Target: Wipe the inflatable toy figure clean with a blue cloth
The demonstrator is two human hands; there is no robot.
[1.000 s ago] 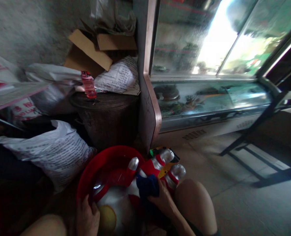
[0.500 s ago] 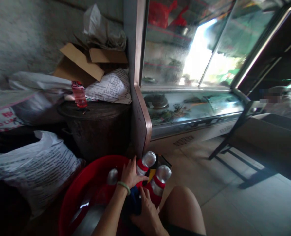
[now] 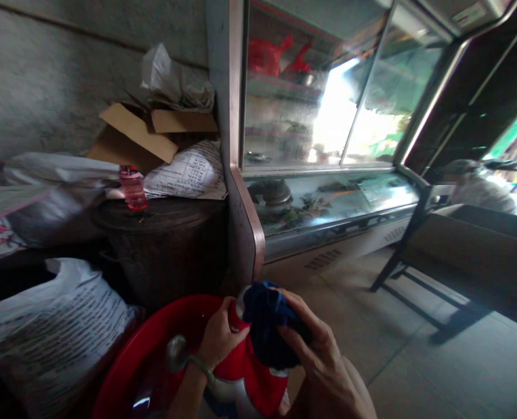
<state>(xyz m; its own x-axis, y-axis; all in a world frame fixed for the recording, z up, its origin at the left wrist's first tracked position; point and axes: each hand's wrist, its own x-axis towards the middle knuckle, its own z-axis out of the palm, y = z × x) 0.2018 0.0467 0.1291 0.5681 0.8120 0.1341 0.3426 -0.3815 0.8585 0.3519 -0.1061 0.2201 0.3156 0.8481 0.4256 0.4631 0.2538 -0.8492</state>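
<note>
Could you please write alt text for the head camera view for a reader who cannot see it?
The left hand grips a red and silver toy figure over a red basin, while the right hand presses a dark blue cloth against its top. A glass display case stands behind.

red basin (image 3: pixel 129 364) cut off at bottom edge, toy (image 3: pixel 246 375) partly hidden under blue cloth (image 3: pixel 262 323)

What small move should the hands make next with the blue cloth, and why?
Probably slide the blue cloth lower along the red and silver toy. The right hand presses the cloth on the toy's upper end, the left hand grips the toy beside it, and both are over the red basin.
</note>
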